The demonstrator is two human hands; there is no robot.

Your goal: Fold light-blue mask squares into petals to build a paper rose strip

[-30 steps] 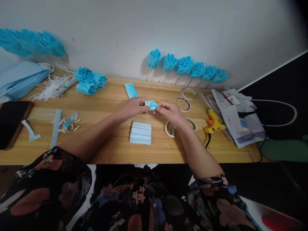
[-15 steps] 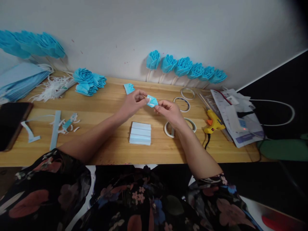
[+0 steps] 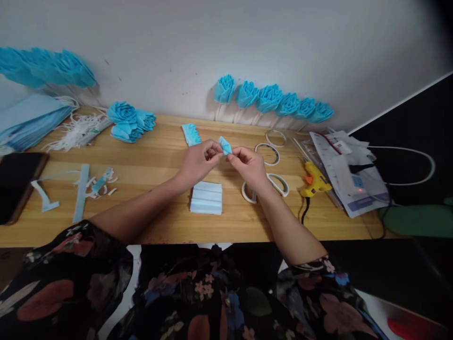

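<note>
Between my hands is a small folded blue fabric petal [image 3: 225, 145], pinched from both sides above the table. My left hand [image 3: 200, 163] holds its left edge with thumb and fingers. On its right edge, the fingertips of my right hand [image 3: 249, 165] are closed. Just beyond my left hand lies a row of folded blue petals [image 3: 191, 134], partly hidden by that hand. A stack of pale blue pleated sheets [image 3: 206, 198] rests in front of me. Rolls of tape [image 3: 278, 184] lie under and beside my right forearm.
Blue fabric roses on sticks [image 3: 270, 98] lean on the wall, with loose blue roses [image 3: 127, 120] at left. A yellow glue gun [image 3: 314, 179] and power strip [image 3: 348, 177] lie right. Face masks [image 3: 33, 118], cut scraps [image 3: 102, 182] and a phone [image 3: 19, 184] are left.
The blue piece has been turned and folded smaller in my fingers. My left hand has shifted right and slightly down, uncovering more of the petal row behind it.
</note>
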